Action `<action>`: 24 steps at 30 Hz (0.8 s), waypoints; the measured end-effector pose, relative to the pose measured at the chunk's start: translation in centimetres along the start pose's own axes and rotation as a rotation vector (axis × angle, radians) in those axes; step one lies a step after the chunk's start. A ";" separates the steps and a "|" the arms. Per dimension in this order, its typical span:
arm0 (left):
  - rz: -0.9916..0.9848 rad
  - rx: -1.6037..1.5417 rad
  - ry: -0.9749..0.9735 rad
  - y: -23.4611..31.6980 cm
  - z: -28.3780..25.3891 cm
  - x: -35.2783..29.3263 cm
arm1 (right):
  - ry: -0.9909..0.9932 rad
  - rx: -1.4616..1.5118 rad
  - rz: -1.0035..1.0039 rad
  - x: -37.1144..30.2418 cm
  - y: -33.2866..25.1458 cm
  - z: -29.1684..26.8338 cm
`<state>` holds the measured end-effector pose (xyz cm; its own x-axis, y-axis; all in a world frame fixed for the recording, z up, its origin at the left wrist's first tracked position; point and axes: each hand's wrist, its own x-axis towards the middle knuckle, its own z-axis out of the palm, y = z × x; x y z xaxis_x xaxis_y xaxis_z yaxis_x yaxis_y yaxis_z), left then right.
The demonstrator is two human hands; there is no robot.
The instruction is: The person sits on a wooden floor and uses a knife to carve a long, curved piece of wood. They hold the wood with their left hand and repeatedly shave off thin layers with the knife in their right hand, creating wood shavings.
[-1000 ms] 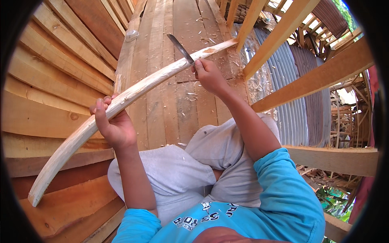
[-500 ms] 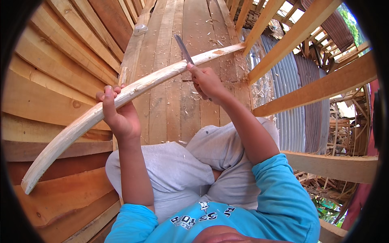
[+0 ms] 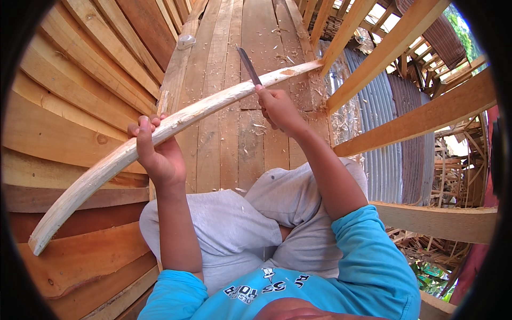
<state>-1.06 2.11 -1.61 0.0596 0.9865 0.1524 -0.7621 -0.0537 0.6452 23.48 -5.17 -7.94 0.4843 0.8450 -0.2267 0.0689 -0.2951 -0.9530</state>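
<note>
A long, pale, peeled wooden pole [image 3: 200, 108] slants across in front of me, from the lower left up to the railing at the right. My left hand [image 3: 157, 152] is wrapped around it from below, left of the middle, thumb up on the near side. In my right hand [image 3: 280, 111] is a knife [image 3: 248, 66], gripped by its handle, which my fingers mostly hide. The dark blade lies across the pole toward its far right part and points away to the upper left. Rough shaved facets and a small brown patch show on the pole's surface.
Wood shavings [image 3: 260, 127] are scattered over the plank floor [image 3: 213, 165]. A small clear container [image 3: 185, 41] sits at the far left. Stacked boards [image 3: 64, 128] wall the left side. Wooden railing bars [image 3: 416, 120] and corrugated metal sheets [image 3: 381, 133] stand on the right.
My right hand and the knife have slid a little to the right along the pole. My left hand and the pole have hardly moved.
</note>
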 end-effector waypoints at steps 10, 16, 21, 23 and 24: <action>0.011 0.000 -0.026 0.0 -0.4 0.0 | 0.585 -0.932 -0.079 -0.4 -1.1 -14.5; -0.007 -0.017 -0.037 -0.1 -0.6 0.2 | 0.545 -0.810 0.096 1.4 3.0 -18.2; -0.010 -0.019 -0.050 0.1 -0.8 0.3 | 0.332 -0.939 0.145 1.3 4.6 -18.1; -0.007 -0.021 -0.050 0.0 -0.9 0.3 | 0.286 -0.957 0.097 1.5 5.5 -17.8; -0.010 -0.017 -0.056 0.0 -0.9 0.2 | 0.264 -0.966 0.074 1.5 6.1 -17.8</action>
<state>-1.61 2.49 -2.21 0.1027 0.9769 0.1876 -0.7721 -0.0407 0.6342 40.20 -13.60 -10.48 0.6861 0.7183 -0.1156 0.6521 -0.6776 -0.3400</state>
